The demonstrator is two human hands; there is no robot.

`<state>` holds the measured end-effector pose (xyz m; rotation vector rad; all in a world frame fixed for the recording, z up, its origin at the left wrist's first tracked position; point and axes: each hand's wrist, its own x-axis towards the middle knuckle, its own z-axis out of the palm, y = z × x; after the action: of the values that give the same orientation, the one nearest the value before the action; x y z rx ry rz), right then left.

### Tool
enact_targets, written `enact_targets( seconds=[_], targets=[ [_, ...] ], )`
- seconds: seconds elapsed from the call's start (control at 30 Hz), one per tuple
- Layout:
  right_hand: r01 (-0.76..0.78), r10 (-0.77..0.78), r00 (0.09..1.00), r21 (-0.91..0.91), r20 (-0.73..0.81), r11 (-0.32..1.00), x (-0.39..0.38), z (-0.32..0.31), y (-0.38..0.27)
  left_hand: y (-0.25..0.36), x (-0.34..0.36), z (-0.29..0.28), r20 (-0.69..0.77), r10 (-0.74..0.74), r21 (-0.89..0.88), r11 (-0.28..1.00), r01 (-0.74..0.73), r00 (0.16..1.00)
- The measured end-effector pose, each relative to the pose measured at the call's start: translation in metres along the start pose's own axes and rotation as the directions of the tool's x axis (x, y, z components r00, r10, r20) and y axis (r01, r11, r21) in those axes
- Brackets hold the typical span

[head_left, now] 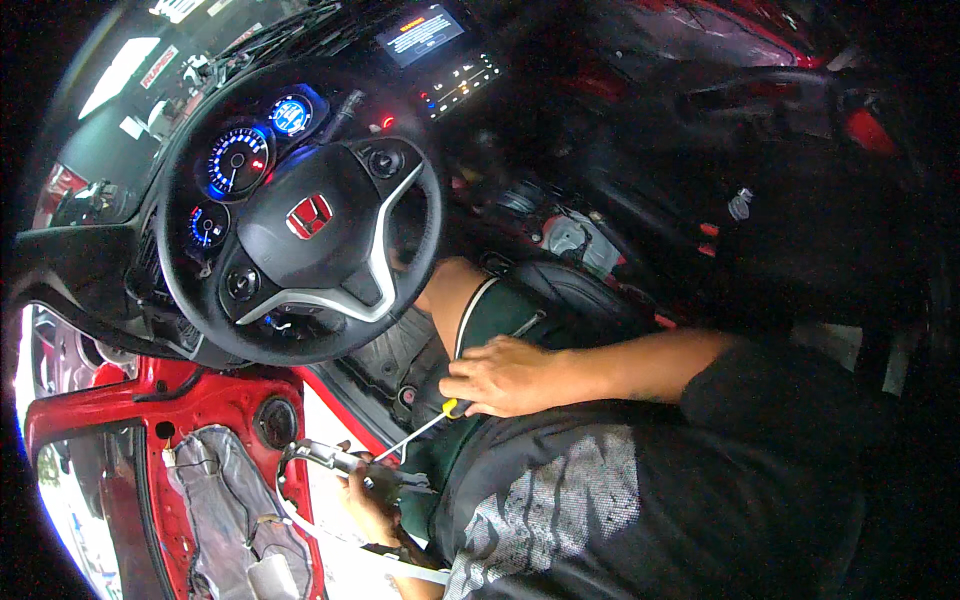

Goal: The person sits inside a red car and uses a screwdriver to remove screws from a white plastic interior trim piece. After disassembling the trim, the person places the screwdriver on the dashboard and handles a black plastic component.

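My right hand [505, 378] is closed round the handle of a screwdriver [418, 433], whose yellow collar shows below the fingers. Its shaft slants down and left, with the tip at or very near a slim silver and black part [330, 457] shaped like a door handle. Fingers of my left hand [368, 508] wrap round this part from below; they are partly hidden and in shade. A pale cable [318, 528] loops down from the part's left end, past my left wrist. Both hands are over my lap, beside the door opening.
A black steering wheel [300, 215] stands ahead, with lit gauges [238, 160] behind it and a lit screen [421, 36] to its right. At the lower left, the red door [155, 395] hangs open without its trim, showing a grey liner [225, 500] and a speaker [275, 422].
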<state>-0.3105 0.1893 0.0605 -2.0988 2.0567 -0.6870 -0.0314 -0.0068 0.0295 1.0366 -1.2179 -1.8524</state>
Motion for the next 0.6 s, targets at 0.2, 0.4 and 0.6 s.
enact_targets(
  seconds=[0.2, 0.4, 0.6],
  targets=[
    [-0.12, 0.12, 0.993, -0.116, -0.007, 0.986, 0.005, -0.01, -0.005, 0.001, -0.005, 0.001, 0.033, -0.017, -0.024, 1.0, 0.018, 0.999],
    [-0.084, 0.081, 0.991, 0.023, 0.108, 0.996, -0.003, -0.018, -0.007, 0.005, -0.005, -0.001, 0.074, -0.029, -0.041, 0.999, 0.032, 0.997],
    [-0.101, 0.101, 0.995, -0.034, 0.011, 0.994, -0.003, -0.012, -0.004, 0.004, -0.005, -0.001, 0.09, -0.008, -0.025, 1.0, 0.01, 0.996]
  ],
)
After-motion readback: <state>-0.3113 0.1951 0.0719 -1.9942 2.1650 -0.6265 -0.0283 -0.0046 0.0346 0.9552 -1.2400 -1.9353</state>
